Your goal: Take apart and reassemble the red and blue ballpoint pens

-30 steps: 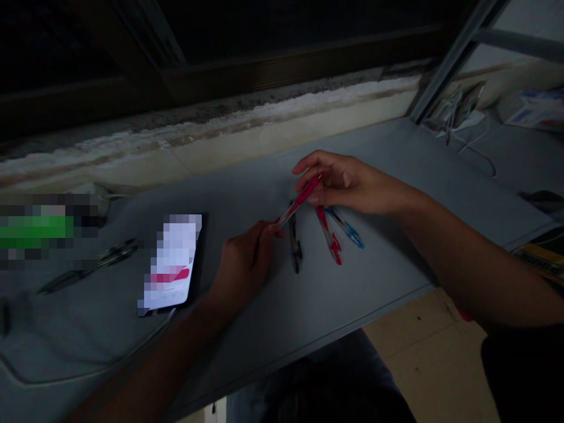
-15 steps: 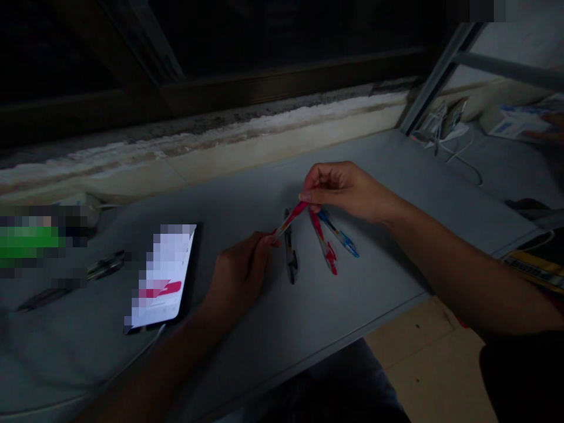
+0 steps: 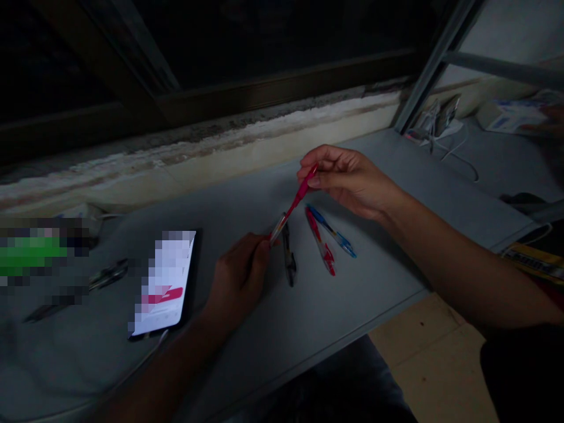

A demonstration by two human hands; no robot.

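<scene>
A pen with a pinkish-red end [image 3: 305,188] and a clear barrel [image 3: 277,228] is held aslant above the table between both hands. My left hand [image 3: 242,267] is closed on the clear lower end. With thumb and fingers, my right hand [image 3: 339,179] pinches the pinkish-red upper end. A thin red stretch shows between the two parts; whether they are joined I cannot tell. Just below the hands, a black pen [image 3: 288,252], a red pen [image 3: 321,241] and a blue pen [image 3: 332,231] lie on the table.
On the grey table [image 3: 247,352], a lit phone [image 3: 170,282] with a cable lies left of my left hand. Farther left are dark pens [image 3: 108,275] and a blurred green item [image 3: 30,252]. White cables [image 3: 456,153] and a box [image 3: 506,116] sit at the far right, near another person's hand.
My right hand has risen slightly, and the held pen stands steeper. More of its pinkish-red part and clear barrel shows. My left hand has barely moved.
</scene>
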